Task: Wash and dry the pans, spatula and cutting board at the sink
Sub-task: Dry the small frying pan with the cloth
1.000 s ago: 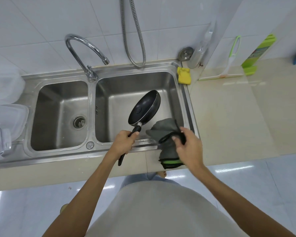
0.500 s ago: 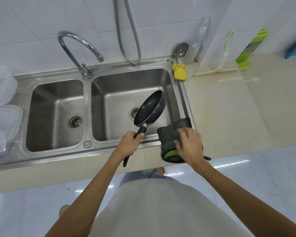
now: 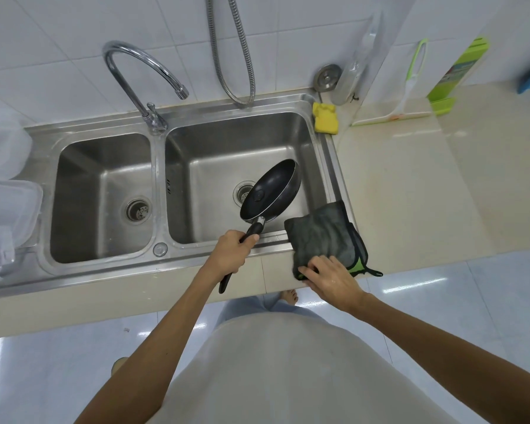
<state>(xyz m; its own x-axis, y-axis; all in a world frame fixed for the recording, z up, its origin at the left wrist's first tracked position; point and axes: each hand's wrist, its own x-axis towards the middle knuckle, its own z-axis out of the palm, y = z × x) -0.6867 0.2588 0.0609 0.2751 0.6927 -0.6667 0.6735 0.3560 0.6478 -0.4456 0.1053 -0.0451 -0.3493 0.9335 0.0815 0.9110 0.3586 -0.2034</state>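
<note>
My left hand (image 3: 231, 250) grips the black handle of a small black frying pan (image 3: 270, 192), which hangs tilted over the right basin of the steel double sink (image 3: 159, 179). To its right, a dark grey cloth with a green edge (image 3: 322, 234) lies spread over the sink's front right corner and the counter. My right hand (image 3: 328, 275) rests on the cloth's near edge, fingers curled onto it. A green-edged cutting board (image 3: 455, 70) leans against the wall at the far right. No spatula or second pan is visible.
A curved tap (image 3: 141, 78) and a hanging metal hose (image 3: 233, 56) stand behind the sink. A yellow sponge (image 3: 325, 117) sits at the sink's back right corner. A squeegee (image 3: 404, 96) leans by the wall. Clear plastic containers (image 3: 6, 209) sit at the left.
The cloth went from bunched in my right hand above the sink edge to lying flat on the corner. My right hand slid to its near edge. The pan stayed over the right basin.
</note>
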